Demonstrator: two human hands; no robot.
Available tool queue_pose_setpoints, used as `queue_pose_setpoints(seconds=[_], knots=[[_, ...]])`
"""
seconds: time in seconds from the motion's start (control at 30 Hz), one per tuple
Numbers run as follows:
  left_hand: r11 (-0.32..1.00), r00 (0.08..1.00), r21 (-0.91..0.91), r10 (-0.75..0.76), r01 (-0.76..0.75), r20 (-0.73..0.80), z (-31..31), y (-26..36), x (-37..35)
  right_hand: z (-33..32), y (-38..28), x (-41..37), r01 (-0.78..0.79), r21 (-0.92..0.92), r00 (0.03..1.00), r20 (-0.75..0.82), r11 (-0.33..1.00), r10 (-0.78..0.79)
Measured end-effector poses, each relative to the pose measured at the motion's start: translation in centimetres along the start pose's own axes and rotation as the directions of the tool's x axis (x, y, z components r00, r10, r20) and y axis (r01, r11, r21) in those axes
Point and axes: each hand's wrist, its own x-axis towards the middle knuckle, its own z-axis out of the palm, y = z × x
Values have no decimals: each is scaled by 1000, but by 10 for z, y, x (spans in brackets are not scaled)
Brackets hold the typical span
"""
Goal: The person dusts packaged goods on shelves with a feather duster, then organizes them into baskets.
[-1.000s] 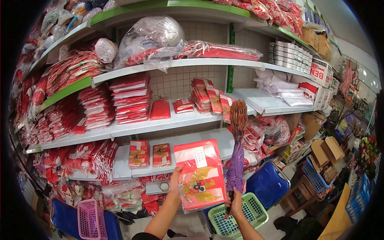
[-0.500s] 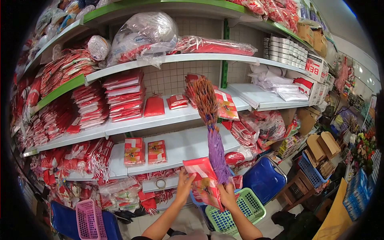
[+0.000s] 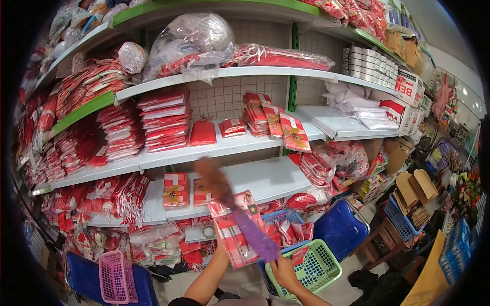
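My left hand [image 3: 220, 253] grips a flat red plastic-wrapped packet [image 3: 232, 224] from its lower left side, and most of its fingers are hidden behind it. My right hand [image 3: 284, 271] is closed round the lower end of a feather duster [image 3: 252, 235]. Brown feathers, blurred, form the duster's top, with purple ones lower down. The duster slants up to the left across the front of the packet. Beyond them, similar red packets [image 3: 175, 189] lie in two small piles on the lower shelf [image 3: 250, 179].
Stacked red and white packs [image 3: 164, 120] line the middle shelf [image 3: 204, 153]. Below my right hand stand a green basket [image 3: 326, 273] and a blue basket [image 3: 288, 215] holding red packs. A blue chair [image 3: 341, 229] is at right, a pink basket [image 3: 115, 278] at lower left.
The duster has swung from nearly upright to slanting left over the packet. The packet has moved left and turned. Two packets at the middle shelf's right end show more fully.
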Motion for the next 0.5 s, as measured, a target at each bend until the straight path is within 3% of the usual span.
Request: queue_pose_setpoints(seconds=[0.13,0.27,0.3,0.4,0.5], knots=[[1000,994,-11,21,-20,109,36,10,0,5,7,-12,2,-28,1000,-1,1000,-2],[1000,988,-20,21,-18,152,40,6,4,4,3,-9,156,-136,987,-18,978,-160],[1000,987,-25,18,-14,158,41,4,4,-5,-6,-3,51,-189,997,-39,981,-60],[1000,985,-30,10,-5,170,48,-1,5,-14,1,21,-59,-54,988,-146,997,50],[999,984,-37,13,-6,180,54,-4,7,-8,-5,10,47,-82,995,-87,996,-54]])
